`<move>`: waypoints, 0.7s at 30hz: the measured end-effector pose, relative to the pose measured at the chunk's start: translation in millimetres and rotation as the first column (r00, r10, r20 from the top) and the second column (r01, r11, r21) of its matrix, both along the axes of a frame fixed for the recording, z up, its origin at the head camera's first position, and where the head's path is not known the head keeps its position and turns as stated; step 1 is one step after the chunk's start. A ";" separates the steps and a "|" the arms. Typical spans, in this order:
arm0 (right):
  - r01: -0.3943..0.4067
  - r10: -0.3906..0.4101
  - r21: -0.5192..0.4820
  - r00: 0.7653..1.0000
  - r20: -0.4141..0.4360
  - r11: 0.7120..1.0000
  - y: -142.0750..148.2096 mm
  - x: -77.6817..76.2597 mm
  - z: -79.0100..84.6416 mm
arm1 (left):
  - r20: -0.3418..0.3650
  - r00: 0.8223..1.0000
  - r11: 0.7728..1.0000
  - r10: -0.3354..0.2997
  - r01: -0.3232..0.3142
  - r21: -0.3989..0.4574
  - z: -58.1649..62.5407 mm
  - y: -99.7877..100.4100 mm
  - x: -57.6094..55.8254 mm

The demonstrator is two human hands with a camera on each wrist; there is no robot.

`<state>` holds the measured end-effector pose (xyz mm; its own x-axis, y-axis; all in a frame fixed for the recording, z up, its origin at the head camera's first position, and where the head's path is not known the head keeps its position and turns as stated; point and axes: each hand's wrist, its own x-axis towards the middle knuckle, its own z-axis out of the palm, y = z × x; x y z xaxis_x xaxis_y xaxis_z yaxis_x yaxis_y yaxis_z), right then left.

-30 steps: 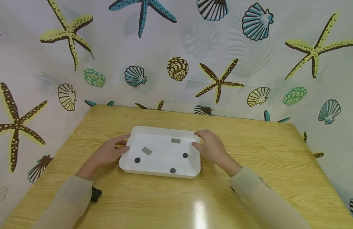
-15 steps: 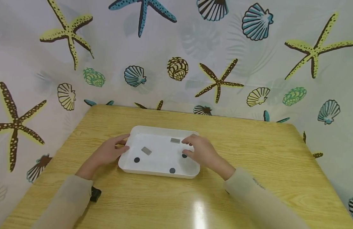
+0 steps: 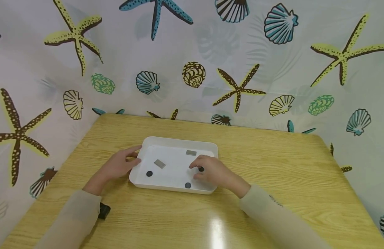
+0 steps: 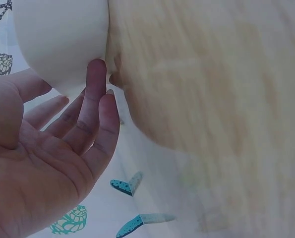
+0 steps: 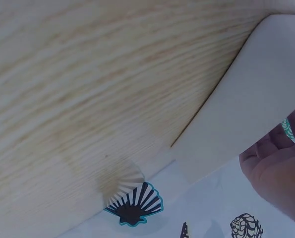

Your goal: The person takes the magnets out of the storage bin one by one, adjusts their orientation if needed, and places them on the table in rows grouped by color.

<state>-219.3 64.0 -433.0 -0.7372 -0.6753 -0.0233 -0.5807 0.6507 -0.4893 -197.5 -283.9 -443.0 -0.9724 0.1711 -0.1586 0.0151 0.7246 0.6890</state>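
On the yellowish wood-grain tabletop (image 3: 148,221), a shallow white rectangular tray (image 3: 170,189) sits before me. Inside, one flat black round disc (image 3: 188,185) lies nearest me, a second disc (image 3: 149,173) farther left. My right hand (image 3: 213,170) is over the tray, thumb and bent fingers apart, a third disc (image 3: 201,169) between. My left hand (image 3: 119,164), loosely spread, touches the left end. Beyond: two grey rectangular blocks (image 3: 191,153), then white shell-printed cloth (image 3: 176,48).

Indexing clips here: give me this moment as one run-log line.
left hand: at white tray | right hand: above tray, near dark disc | contents: three dark discs, two grey bars
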 end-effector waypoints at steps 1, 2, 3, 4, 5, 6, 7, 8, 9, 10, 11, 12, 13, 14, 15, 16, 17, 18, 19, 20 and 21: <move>-0.009 0.009 -0.005 1.000 0.002 1.000 -0.5 0.4 -0.5 | 0.000 1.000 1.000 0.000 0.000 0.000 -0.1 -0.1 -0.1; -0.019 0.019 -0.008 1.000 0.000 1.000 -0.9 0.7 -1.0 | 0.000 1.000 1.000 0.000 0.000 0.000 0.0 0.0 -0.1; -0.027 0.027 -0.009 1.000 0.001 1.000 -1.4 1.1 -1.5 | -0.001 1.000 1.000 -0.001 0.001 0.000 -0.1 -0.2 0.0; -0.035 0.035 -0.009 0.999 0.000 0.999 -2.0 1.3 -1.8 | -0.003 1.000 1.000 -0.002 0.002 0.001 -0.1 -0.2 0.1; -0.045 0.045 -0.010 0.999 -0.001 0.999 -2.5 1.3 -2.2 | -0.004 1.000 1.000 -0.003 0.003 0.002 -0.3 -0.4 0.1; -0.053 0.053 -0.009 0.999 -0.001 0.999 -2.9 1.2 -2.7 | -0.007 1.000 1.000 -0.004 0.004 0.001 -0.4 -0.5 0.2; -0.063 0.063 -0.006 0.998 0.000 0.998 -3.2 1.0 -3.3 | -0.008 1.000 1.000 -0.004 0.004 0.001 -0.5 -0.5 0.1; -0.073 0.073 -0.001 0.997 0.000 0.997 -3.4 0.7 -4.0 | -0.009 1.000 1.000 -0.005 0.005 0.003 -0.6 -0.6 0.0; -0.086 0.086 0.000 0.996 0.002 0.996 -3.7 0.3 -4.6 | -0.009 1.000 1.000 -0.005 0.005 0.005 -0.7 -0.7 0.0; -0.103 0.103 0.003 0.995 0.001 0.995 -4.1 -0.2 -5.1 | -0.011 1.000 1.000 -0.007 0.007 0.005 -0.9 -1.0 -0.1; -0.118 0.118 0.009 0.993 0.002 0.993 -4.4 -0.8 -5.8 | -0.012 1.000 1.000 -0.007 0.007 0.008 -1.2 -1.3 -0.4; -0.133 0.133 0.015 0.991 0.004 0.991 -4.7 -1.2 -6.4 | -0.011 1.000 1.000 -0.007 0.007 0.009 -1.2 -1.3 -0.4; -0.149 0.148 0.018 0.989 0.003 0.989 -4.9 -1.4 -6.9 | -0.011 1.000 1.000 -0.006 0.006 0.011 -1.5 -1.4 -0.6; -0.163 0.163 0.016 0.987 0.003 0.987 -5.2 -1.8 -7.5 | -0.011 1.000 1.000 -0.006 0.006 0.011 -1.7 -1.6 -0.7; -0.175 0.175 0.018 0.984 0.004 0.984 -5.7 -2.0 -8.0 | -0.011 1.000 1.000 -0.005 0.005 0.009 -1.7 -1.6 -0.6; -0.187 0.187 0.020 0.982 0.003 0.982 -6.1 -2.1 -8.7 | -0.011 1.000 1.000 -0.006 0.006 0.008 -2.1 -2.0 -0.7; -0.192 0.192 0.024 0.981 0.008 0.981 -6.3 -2.2 -9.4 | -0.010 1.000 1.000 -0.004 0.004 0.007 -2.2 -1.9 -0.8; -0.198 0.198 0.027 0.980 0.008 0.980 -6.5 -2.1 -10.1 | -0.010 1.000 1.000 -0.002 0.002 0.003 -2.5 -1.9 -0.9; -0.202 0.202 0.028 0.979 0.010 0.979 -6.6 -2.0 -10.8 | -0.011 1.000 1.000 -0.002 0.002 0.000 -2.9 -2.1 -1.1; -0.206 0.206 0.032 0.979 0.009 0.978 -6.6 -2.0 -11.5 | -0.012 1.000 1.000 -0.002 0.002 -0.002 -3.2 -2.1 -1.3; -0.209 0.209 0.036 0.978 0.004 0.977 -6.7 -1.9 -12.0 | -0.013 1.000 1.000 -0.003 0.003 -0.004 -3.4 -2.0 -1.5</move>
